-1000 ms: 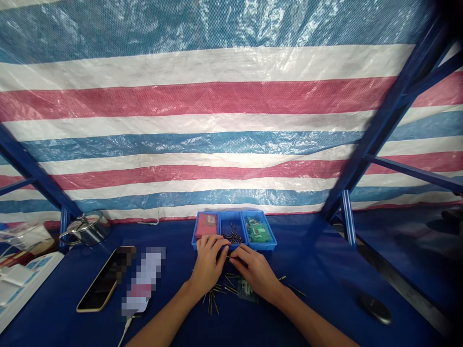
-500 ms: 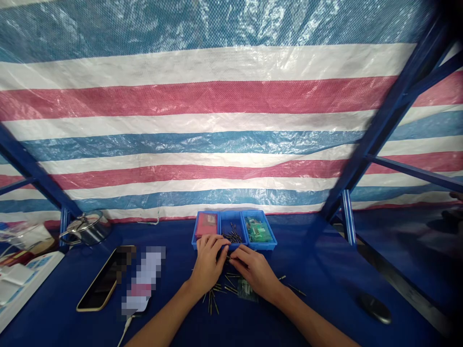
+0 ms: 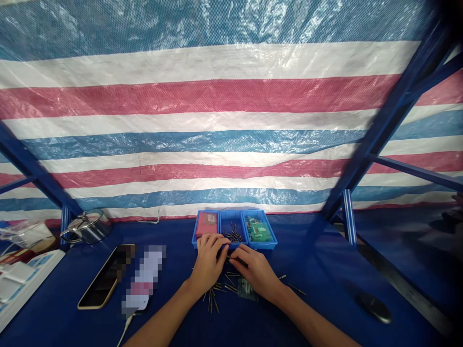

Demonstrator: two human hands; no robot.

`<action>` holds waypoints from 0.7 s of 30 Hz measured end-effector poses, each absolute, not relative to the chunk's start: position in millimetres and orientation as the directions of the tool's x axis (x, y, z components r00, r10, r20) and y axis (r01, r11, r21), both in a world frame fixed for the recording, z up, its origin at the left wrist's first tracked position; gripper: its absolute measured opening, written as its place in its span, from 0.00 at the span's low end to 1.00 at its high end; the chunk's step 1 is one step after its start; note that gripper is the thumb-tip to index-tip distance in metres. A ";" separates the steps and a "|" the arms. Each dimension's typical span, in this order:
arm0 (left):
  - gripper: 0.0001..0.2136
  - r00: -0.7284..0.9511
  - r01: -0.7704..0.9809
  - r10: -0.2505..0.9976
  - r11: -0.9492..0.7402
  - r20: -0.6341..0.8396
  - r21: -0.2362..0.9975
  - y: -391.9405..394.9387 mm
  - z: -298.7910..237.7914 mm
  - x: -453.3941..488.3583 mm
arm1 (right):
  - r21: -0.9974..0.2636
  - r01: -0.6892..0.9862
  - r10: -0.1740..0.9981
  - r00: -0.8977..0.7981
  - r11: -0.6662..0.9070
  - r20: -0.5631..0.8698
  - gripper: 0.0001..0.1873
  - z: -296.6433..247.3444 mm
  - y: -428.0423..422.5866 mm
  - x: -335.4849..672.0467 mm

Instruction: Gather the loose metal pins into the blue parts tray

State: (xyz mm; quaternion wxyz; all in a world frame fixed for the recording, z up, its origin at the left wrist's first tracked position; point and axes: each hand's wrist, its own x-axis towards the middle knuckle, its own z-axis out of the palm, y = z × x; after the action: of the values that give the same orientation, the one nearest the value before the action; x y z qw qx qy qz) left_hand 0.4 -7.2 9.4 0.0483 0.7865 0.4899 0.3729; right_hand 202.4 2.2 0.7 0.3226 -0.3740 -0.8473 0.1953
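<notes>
My left hand point(image 3: 210, 255) and my right hand point(image 3: 251, 265) meet just in front of a blue three-part tray point(image 3: 265, 246). Fingers on both hands are bent and pinched close together. Between the fingertips shows a sliver of a thin metal rod; most of it is hidden. Similar slender rods point(image 3: 213, 301), dark with brass-coloured parts and much like drill bits, lie scattered around my hands. More dark rods point(image 3: 235, 234) fill the tray's middle compartment. A small clear plastic bag point(image 3: 246, 290) lies partly beneath my right hand.
The tray's left compartment holds a red packet point(image 3: 207, 224), its right one green packets point(image 3: 258, 230). Two phones point(image 3: 106, 277) lie left, one cabled. A steel pot point(image 3: 90, 226) and a white power strip point(image 3: 32, 284) stand farther left. A black computer mouse point(image 3: 374, 307) rests right.
Hardly anything differs. Both hands keep their place and pinched pose, and the view has shifted very slightly.
</notes>
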 end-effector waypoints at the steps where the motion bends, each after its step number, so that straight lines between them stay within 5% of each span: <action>1: 0.09 0.241 0.735 0.806 -0.515 0.541 0.440 -7.2 9.7 0.5 | -0.574 0.507 0.760 -0.513 0.643 0.399 0.08 0.3 2.3 202.4; 21: 0.08 0.233 0.752 0.798 -0.510 0.556 0.418 -6.9 11.0 0.8 | -0.570 0.510 0.760 -0.511 0.644 0.401 0.06 -1.5 3.5 201.5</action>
State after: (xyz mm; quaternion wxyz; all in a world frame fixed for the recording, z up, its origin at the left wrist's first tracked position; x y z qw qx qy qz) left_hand 0.8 -6.9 11.0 0.0310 0.7845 0.4940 0.3735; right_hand 201.5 3.5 -1.5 0.3226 -0.3748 -0.8473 0.1938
